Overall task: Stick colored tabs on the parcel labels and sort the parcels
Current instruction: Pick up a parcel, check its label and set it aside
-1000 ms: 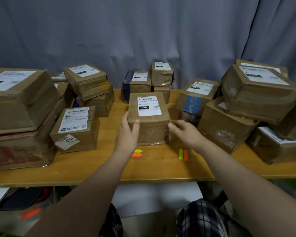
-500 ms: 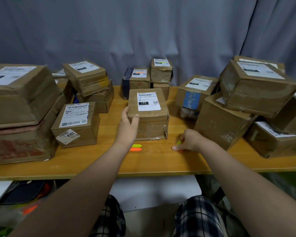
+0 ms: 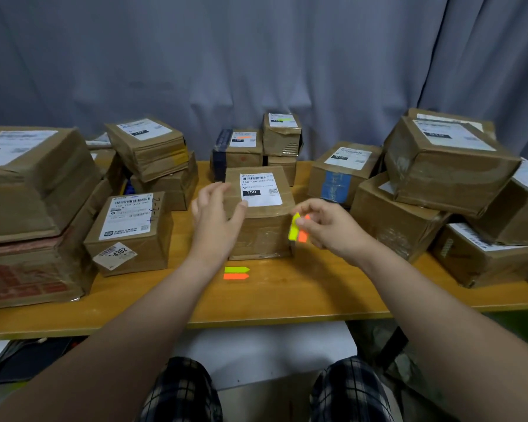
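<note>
Head camera: our left hand [image 3: 217,222] floats by the parcel [image 3: 265,236], fingers [image 3: 210,193] spread apart. Our right hand [image 3: 331,228], off the worktop [image 3: 287,295], pinches yellow and orange tabs [image 3: 297,232].

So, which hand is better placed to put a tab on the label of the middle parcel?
The right hand: it pinches the yellow and orange tabs beside the parcel, close to its label. The left hand is open and holds no tab.
</note>
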Action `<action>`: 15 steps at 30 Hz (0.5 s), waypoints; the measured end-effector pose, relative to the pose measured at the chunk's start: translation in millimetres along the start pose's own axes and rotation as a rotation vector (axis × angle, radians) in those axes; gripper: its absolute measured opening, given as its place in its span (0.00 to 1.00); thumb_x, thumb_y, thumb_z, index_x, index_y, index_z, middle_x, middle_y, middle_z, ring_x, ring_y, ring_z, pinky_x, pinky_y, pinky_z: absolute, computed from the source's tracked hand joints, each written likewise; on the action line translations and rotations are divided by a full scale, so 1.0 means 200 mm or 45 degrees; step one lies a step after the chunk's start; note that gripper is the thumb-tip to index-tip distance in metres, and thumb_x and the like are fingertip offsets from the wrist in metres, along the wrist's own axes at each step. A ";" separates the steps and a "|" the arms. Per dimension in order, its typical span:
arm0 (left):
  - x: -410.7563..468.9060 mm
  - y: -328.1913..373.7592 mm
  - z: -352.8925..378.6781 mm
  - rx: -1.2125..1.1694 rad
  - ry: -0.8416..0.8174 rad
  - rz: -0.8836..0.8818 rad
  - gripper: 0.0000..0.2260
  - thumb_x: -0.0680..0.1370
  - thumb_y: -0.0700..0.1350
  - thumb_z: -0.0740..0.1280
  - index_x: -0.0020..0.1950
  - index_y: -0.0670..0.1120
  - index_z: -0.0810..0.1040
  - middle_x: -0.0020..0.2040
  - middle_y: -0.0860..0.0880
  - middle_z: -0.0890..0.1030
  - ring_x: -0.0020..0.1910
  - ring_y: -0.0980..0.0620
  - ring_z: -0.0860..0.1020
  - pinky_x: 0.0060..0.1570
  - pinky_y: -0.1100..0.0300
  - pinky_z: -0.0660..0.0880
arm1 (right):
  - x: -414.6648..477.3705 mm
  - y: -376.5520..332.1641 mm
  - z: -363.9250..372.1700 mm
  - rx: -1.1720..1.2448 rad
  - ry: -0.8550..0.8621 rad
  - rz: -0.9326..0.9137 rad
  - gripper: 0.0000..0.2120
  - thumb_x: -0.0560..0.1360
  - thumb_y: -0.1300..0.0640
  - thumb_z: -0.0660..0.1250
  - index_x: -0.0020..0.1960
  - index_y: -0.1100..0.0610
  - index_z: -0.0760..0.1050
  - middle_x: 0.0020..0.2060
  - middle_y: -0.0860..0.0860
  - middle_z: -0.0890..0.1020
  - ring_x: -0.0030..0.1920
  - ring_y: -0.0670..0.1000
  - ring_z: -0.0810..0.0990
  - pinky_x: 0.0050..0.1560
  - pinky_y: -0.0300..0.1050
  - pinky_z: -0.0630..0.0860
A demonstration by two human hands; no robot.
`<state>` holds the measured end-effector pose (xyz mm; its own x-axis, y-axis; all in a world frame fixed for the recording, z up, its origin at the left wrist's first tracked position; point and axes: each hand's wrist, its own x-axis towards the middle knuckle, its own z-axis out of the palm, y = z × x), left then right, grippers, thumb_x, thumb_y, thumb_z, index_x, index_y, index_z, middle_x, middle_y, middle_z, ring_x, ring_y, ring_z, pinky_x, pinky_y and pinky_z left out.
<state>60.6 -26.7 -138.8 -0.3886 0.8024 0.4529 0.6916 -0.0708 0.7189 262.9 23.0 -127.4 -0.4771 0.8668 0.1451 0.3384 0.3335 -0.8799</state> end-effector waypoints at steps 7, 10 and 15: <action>0.05 0.22 -0.07 -0.683 -0.396 -0.019 0.11 0.80 0.44 0.64 0.50 0.37 0.81 0.45 0.42 0.81 0.43 0.54 0.81 0.43 0.62 0.79 | 0.13 -0.24 0.09 0.253 0.075 -0.279 0.14 0.76 0.64 0.67 0.57 0.51 0.70 0.26 0.50 0.77 0.27 0.49 0.77 0.29 0.42 0.74; 0.07 0.21 -0.11 -0.782 -0.358 -0.112 0.11 0.80 0.44 0.64 0.50 0.38 0.81 0.44 0.45 0.82 0.40 0.58 0.80 0.38 0.67 0.77 | 0.15 -0.23 0.16 0.173 0.323 -0.389 0.13 0.74 0.61 0.71 0.50 0.48 0.70 0.31 0.50 0.78 0.29 0.46 0.78 0.31 0.41 0.76; 0.09 0.17 -0.12 -1.030 -0.405 -0.332 0.10 0.80 0.45 0.63 0.52 0.41 0.82 0.45 0.50 0.83 0.44 0.58 0.80 0.42 0.65 0.78 | 0.22 -0.16 0.22 -0.356 0.570 -0.882 0.11 0.75 0.61 0.69 0.57 0.60 0.81 0.44 0.45 0.79 0.43 0.37 0.74 0.46 0.32 0.73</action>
<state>63.4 -27.8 -93.0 -0.2038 0.9685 0.1431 -0.0804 -0.1622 0.9835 194.8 33.6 -112.0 -0.3056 0.4800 0.8223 0.3047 0.8675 -0.3931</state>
